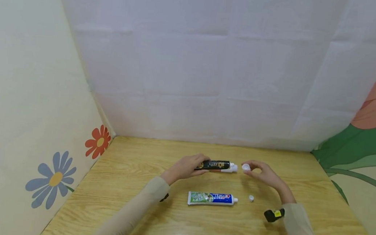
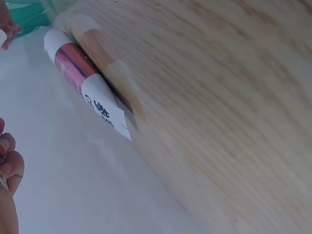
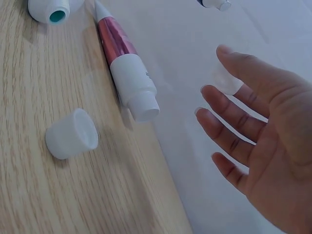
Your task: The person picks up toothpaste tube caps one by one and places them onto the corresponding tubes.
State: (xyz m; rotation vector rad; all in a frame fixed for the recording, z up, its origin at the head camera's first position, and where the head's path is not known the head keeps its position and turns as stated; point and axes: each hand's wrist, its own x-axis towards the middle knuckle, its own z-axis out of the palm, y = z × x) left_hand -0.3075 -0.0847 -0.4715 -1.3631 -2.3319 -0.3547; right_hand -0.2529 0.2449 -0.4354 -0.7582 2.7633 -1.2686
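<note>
left hand [image 1: 188, 166] gripping black tube [image 1: 216, 165] | right hand [image 1: 266, 175] pinching white cap [image 1: 246, 167], nozzle [image 1: 232, 165] left of it | uncapping, I'd guess; next probably wants cap parked

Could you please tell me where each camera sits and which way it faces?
Head: on the head, facing forward and down at the brown wooden table; left hand, right hand and beige sleeves show.
Left wrist: on that wrist, facing a long white-and-magenta plastic tube; fingers of both hands show at the left edge.
Right wrist: on that wrist, facing the tube and a round white plastic cap; the right hand shows.
Both wrist views share that tube.
</note>
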